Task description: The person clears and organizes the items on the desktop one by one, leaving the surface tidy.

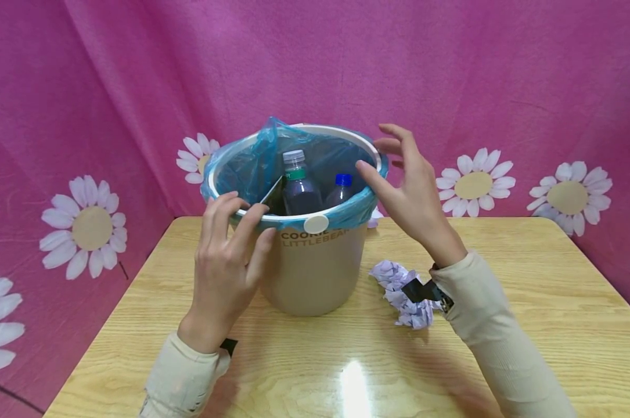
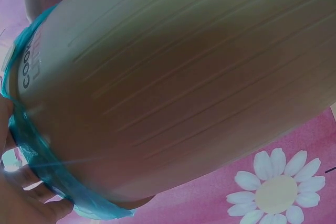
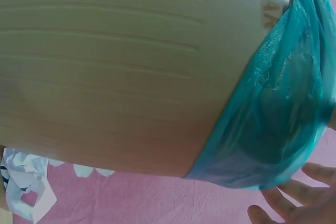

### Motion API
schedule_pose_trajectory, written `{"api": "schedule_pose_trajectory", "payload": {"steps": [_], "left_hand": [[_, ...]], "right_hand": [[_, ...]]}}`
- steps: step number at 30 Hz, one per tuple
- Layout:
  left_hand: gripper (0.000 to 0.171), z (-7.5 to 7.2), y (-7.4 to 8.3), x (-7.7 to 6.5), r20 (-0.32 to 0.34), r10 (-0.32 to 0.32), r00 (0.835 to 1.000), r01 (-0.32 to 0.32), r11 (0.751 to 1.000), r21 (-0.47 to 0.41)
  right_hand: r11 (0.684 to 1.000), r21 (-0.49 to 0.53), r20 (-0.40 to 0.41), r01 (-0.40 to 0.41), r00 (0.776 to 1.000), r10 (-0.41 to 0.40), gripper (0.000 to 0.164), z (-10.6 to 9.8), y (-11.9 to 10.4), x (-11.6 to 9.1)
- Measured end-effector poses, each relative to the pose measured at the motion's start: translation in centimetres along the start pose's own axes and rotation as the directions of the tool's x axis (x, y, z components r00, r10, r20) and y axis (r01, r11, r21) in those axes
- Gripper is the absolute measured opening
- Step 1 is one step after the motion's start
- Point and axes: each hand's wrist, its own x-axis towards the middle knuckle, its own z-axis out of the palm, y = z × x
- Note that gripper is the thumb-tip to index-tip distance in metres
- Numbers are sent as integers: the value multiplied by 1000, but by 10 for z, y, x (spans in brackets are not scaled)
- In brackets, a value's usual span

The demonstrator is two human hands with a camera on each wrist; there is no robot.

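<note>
A beige trash can [image 1: 315,278] stands upright on the table, lined with a blue plastic bag [image 1: 335,223] folded over its rim under a white ring [image 1: 346,134]. Inside are a bottle with a clear cap [image 1: 300,188], a bottle with a blue cap [image 1: 343,188] and a dark flat piece with a pale edge [image 1: 276,196]. My left hand [image 1: 226,261] rests its spread fingers at the front-left rim, thumb outside the wall. At the right rim, my right hand [image 1: 411,191] has its fingers apart and bent loosely, fingertips close to the bag, as the right wrist view also shows.
Crumpled white paper [image 1: 406,293] lies on the wooden table [image 1: 304,366] right of the can, below my right wrist. Another bit of paper [image 1: 374,217] shows behind the can. A pink cloth [image 1: 315,58] with daisies hangs behind and at the sides.
</note>
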Motion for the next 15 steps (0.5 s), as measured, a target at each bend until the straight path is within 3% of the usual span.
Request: {"api": "schedule_pose_trajectory", "payload": {"steps": [15], "left_hand": [[45, 1, 1, 0, -19, -3, 1000, 2, 1000, -22]], "right_hand": [[999, 17, -31, 47, 998, -47, 53, -19, 6, -29]]}}
